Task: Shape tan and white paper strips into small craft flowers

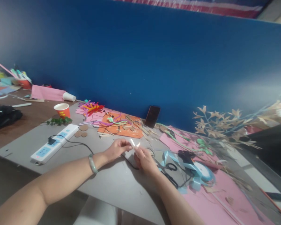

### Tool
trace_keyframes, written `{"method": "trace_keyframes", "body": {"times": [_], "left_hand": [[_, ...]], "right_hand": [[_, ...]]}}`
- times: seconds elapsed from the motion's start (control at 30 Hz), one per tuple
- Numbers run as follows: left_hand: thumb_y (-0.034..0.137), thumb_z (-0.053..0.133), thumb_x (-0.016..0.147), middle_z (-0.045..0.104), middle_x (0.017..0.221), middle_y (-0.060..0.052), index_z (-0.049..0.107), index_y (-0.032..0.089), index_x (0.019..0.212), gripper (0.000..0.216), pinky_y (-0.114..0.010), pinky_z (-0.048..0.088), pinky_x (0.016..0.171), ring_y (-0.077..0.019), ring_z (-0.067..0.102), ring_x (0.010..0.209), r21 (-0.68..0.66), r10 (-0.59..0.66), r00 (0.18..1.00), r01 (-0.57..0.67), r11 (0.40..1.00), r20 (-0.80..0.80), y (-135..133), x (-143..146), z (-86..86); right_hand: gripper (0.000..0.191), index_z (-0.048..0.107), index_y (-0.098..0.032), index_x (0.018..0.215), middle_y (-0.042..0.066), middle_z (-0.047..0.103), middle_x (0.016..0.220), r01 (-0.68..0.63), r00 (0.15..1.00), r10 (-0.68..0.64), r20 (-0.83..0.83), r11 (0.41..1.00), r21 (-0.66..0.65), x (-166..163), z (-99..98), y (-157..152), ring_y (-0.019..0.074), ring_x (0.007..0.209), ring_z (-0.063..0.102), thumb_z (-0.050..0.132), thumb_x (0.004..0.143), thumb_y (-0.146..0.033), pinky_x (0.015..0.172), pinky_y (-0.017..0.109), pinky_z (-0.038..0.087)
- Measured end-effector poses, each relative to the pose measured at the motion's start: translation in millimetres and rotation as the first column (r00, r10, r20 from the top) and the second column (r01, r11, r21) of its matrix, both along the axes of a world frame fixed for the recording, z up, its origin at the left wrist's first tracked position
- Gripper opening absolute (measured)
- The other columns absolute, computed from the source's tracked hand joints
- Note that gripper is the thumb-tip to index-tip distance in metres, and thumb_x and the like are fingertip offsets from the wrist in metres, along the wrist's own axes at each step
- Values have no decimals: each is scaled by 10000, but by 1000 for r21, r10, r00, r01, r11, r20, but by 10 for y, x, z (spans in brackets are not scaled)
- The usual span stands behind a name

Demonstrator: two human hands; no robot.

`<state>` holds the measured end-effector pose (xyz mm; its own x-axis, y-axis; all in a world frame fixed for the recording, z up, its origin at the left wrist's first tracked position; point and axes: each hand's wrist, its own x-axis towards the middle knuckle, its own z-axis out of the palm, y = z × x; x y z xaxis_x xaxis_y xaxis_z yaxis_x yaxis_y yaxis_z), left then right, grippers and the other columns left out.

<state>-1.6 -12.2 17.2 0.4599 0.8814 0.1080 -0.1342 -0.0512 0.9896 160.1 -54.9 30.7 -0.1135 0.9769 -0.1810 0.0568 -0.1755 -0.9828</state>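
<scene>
My left hand (118, 150), with a pale green bangle (93, 164) on its wrist, is closed in a pinch near the middle of the table. Close beside it my right hand (144, 159) is closed too, its thumb and fingers pressed together. A small white strip (132, 142) sticks up between the fingertips of both hands; its exact kind cannot be made out. A dark cord passes below the hands. Just right of my right hand lie black-handled scissors (170, 167) and a roll of light blue ribbon (202, 172).
A white power strip (57, 143) with a black plug is at left, near a red paper cup (62, 110). Colourful pipe cleaners (92, 107) and orange paper (121, 125) lie behind. A phone (152, 116) leans on the blue wall. Dried branches (215, 120) and pink paper (208, 204) are at right.
</scene>
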Motion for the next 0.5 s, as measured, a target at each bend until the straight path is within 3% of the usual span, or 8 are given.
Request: {"method": "trace_keyframes", "body": {"times": [0.2, 0.5], "left_hand": [[326, 680, 716, 596, 702, -12, 635, 129, 750, 204, -248, 389, 651, -111, 509, 658, 20, 27, 1000, -27, 999, 7, 36, -14, 5], [422, 719, 675, 555, 657, 0, 610, 124, 728, 322, -240, 370, 617, -101, 492, 616, -40, 19, 999, -18, 999, 49, 82, -25, -8]], "right_hand": [[443, 347, -220, 556, -100, 257, 382, -73, 981, 23, -193, 965, -254, 0, 90, -30, 46, 325, 151, 461, 811, -563, 304, 179, 80], [462, 381, -202, 525, -115, 211, 369, -144, 939, 44, -341, 951, -273, 100, 142, -30, 32, 328, 106, 494, 791, -563, 303, 149, 83]]}}
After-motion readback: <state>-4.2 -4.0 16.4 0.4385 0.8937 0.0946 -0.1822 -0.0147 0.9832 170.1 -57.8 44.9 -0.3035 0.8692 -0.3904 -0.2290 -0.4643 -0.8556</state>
